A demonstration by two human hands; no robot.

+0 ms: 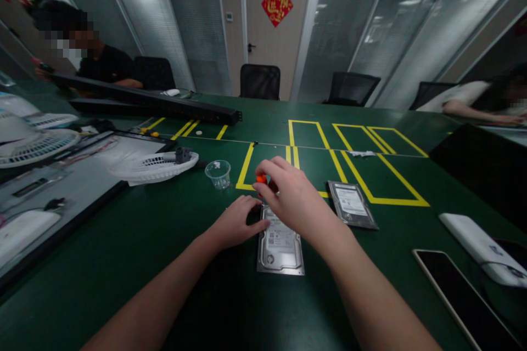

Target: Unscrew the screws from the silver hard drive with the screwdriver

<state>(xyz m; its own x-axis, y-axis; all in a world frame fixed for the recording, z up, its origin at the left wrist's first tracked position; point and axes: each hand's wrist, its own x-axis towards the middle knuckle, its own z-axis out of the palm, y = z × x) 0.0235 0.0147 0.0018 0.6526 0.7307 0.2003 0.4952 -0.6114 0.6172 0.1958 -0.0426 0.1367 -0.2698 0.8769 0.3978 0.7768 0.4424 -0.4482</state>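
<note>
A silver hard drive (280,247) lies label up on the table in front of me. My left hand (241,220) grips its far left part, the thumb resting on the label and the fingers by the far corner. Above that same corner, my right hand (286,189) is closed around an orange-handled screwdriver (261,179). Its tip is mostly hidden by my fingers, so I cannot tell whether it touches a screw. A second hard drive (352,204) lies flat to the right, apart from both hands. To the left stands a clear plastic cup (218,174) with small bits in it.
White fan parts (154,167) and a large flat panel (94,175) cover the left side. Behind them lies a long black bar (164,101). Yellow tape rectangles (399,203) mark the green table. A phone (465,299) and white device (481,247) lie right. Two people sit across.
</note>
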